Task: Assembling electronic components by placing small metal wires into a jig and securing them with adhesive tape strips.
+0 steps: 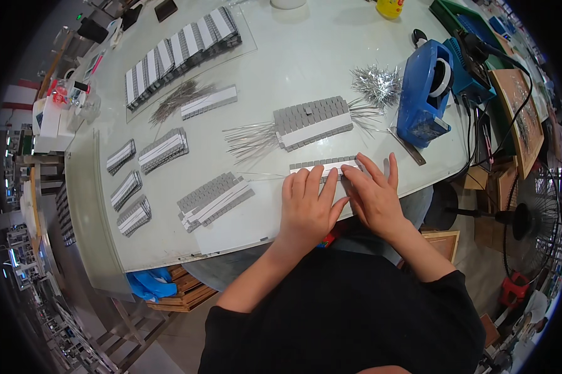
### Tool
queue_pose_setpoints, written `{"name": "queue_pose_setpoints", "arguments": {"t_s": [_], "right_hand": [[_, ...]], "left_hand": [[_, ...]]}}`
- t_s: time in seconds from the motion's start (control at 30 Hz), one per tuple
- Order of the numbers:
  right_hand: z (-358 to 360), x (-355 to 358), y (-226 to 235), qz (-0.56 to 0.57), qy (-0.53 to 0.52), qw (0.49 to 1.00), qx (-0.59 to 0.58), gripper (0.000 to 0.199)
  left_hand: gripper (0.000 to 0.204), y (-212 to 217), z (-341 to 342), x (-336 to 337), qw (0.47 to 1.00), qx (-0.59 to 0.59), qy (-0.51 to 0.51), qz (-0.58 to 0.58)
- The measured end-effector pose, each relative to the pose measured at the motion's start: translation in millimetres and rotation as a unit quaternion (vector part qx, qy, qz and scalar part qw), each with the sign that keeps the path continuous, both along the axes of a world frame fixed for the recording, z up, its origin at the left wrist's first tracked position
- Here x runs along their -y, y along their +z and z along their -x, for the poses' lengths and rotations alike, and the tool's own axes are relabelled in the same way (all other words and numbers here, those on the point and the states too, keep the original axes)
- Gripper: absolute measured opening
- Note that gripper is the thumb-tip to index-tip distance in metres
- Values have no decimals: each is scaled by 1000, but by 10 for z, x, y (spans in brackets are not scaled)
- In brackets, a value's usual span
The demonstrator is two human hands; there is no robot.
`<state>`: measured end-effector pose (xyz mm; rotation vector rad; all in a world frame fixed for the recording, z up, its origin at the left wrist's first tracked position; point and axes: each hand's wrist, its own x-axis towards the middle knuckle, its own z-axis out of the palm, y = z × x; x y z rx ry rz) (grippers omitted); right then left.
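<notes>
Grey-and-white strip (326,163), partly hidden by left hand (307,209) and right hand (379,201)

A yellow bottle (390,8) stands on the table (321,65), a black fan (523,219) at right.

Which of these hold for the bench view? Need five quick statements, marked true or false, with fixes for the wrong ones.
1. Both the left hand and the right hand have fingers on a gray-and-white strip. True.
2. The left hand is raised well away from that strip. False: its fingertips are on it.
3. A tangled pile of silvery wire lies left of the blue tape dispenser. True.
4. The blue tape dispenser stands left of both hands. False: it stands to their right.
5. A long row of gray-and-white pieces lies in the upper left of the view. True.
</notes>
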<state>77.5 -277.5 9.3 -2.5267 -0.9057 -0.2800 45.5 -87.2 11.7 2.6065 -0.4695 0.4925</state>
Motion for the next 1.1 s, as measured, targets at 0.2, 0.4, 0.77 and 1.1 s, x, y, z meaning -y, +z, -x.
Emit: {"name": "queue_pose_setpoints", "arguments": {"t_s": [0.2,0.4,0.77,1.1], "right_hand": [[5,-9,-52,-3,-3,1000,23,47],[0,11,-82,-14,0,999,31,51],[-11,-8,-92,-28,11,1000,5,47],[-283,-705,424,-129,69,988,-56,32]], "left_hand": [[53,14,24,6,1000,-9,11,8],[56,7,99,2,999,1,47,12],[56,-21,187,9,997,-24,70,6],[50,-38,176,7,991,-128,33,35]]}}
